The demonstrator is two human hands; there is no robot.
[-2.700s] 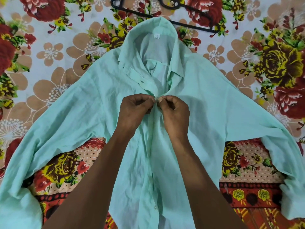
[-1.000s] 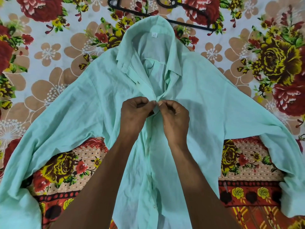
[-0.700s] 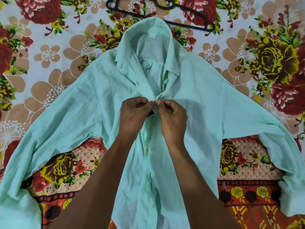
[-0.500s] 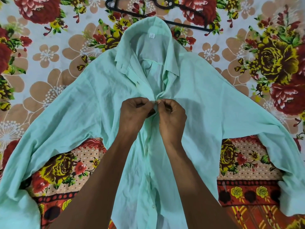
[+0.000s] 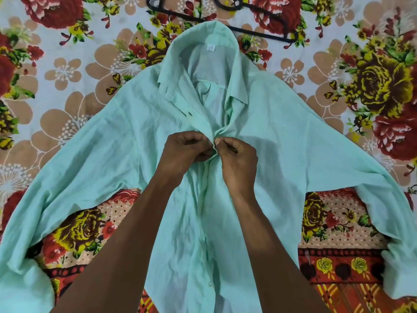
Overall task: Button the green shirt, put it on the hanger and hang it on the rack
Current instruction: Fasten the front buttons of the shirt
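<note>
Green shirt [image 5: 293,143] lies face up, spread across centre frame on floral bedsheet [image 5: 67,71], collar toward top, placket running vertically down the middle. Left hand [image 5: 184,152] and right hand [image 5: 238,161] meet just below the collar opening, each pinching a placket edge, fingertips touching; button itself hidden. Remaining placket runs toward bottom of frame. Black hanger [image 5: 259,32] lies just above the collar, top centre.

Both forearms extended forward, left hand [image 5: 185,152] and right hand [image 5: 237,162] curled, fingertips pinching, nearly touching
</note>
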